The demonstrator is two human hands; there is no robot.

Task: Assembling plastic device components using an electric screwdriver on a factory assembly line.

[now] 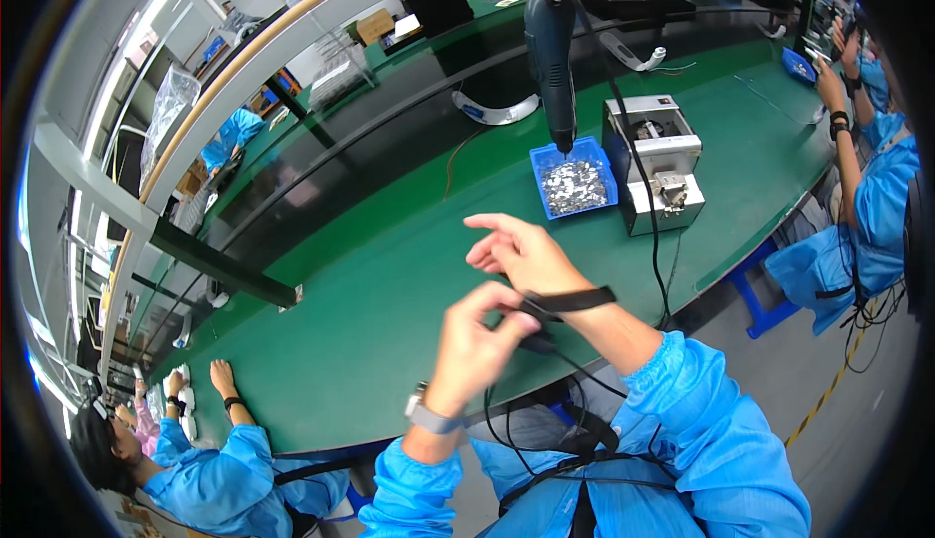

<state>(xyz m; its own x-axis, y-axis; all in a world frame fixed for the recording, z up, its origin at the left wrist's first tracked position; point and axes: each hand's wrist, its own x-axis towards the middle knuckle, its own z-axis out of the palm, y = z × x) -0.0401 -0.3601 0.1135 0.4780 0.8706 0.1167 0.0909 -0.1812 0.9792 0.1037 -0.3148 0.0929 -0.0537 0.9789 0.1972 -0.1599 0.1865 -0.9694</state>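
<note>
My left hand (472, 343) pinches the black wrist strap (584, 298) worn around my right wrist, with thumb and fingers closed at its edge. A thin dark cord runs from there toward my lap. Just above it, my right hand (531, 256) is held over the green table, fingers loosely apart and nothing in them. A grey watch (435, 415) sits on my left wrist. Beyond my right hand stands a blue plastic bin (613, 180) full of small silvery metal parts (575, 185). A dark electric screwdriver (551, 61) hangs upright over the bin.
A metal box-shaped machine (638, 209) stands right of the bin, with a black cable hanging before it. White curved casings (497, 112) lie farther back. Co-workers in blue sit at left (209, 470) and right (881, 178). A shelf post (224, 265) slants over the table's left.
</note>
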